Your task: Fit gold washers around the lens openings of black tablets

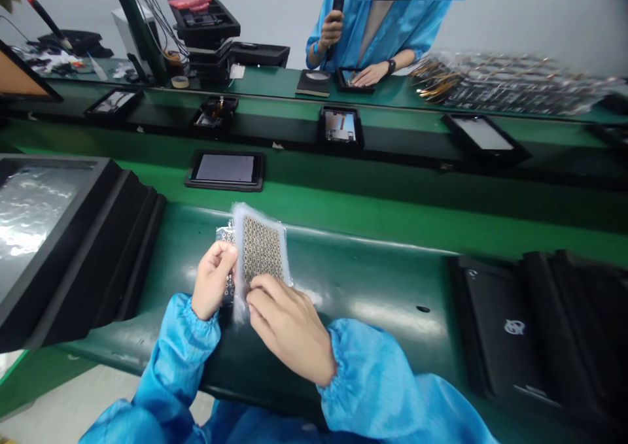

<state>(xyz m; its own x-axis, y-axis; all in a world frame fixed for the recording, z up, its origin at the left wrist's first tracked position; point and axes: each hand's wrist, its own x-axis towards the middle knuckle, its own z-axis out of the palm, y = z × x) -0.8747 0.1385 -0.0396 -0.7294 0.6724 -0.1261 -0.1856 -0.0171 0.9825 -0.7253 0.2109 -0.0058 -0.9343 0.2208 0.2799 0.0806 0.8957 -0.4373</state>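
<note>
the left hand (213, 280) is closed on the left edge of a clear sheet (261, 251) that carries rows of small rings. the right hand (290, 326) has its fingertips closed on the sheet's lower edge; its thumb is hidden. the sheet stands upright between both hands, above the dark bench (373, 287) just in front of the person. a second sheet (224, 235) seems to peek out behind it on the left.

the sheet looks thin, very light and floppy, with a slick film. held by one corner it would likely sag or slip. the bare margins look like the place to hold it, not the rings.

counted: two sheets, as far as can be told. five tablets (226, 169) in black frames lie on the green belt (343, 202), and perhaps a sixth is in the blur far right. there is one stack of black trays (73, 254) at left and more dark trays at right. one co-worker (377, 32) stands across the belt.
</note>
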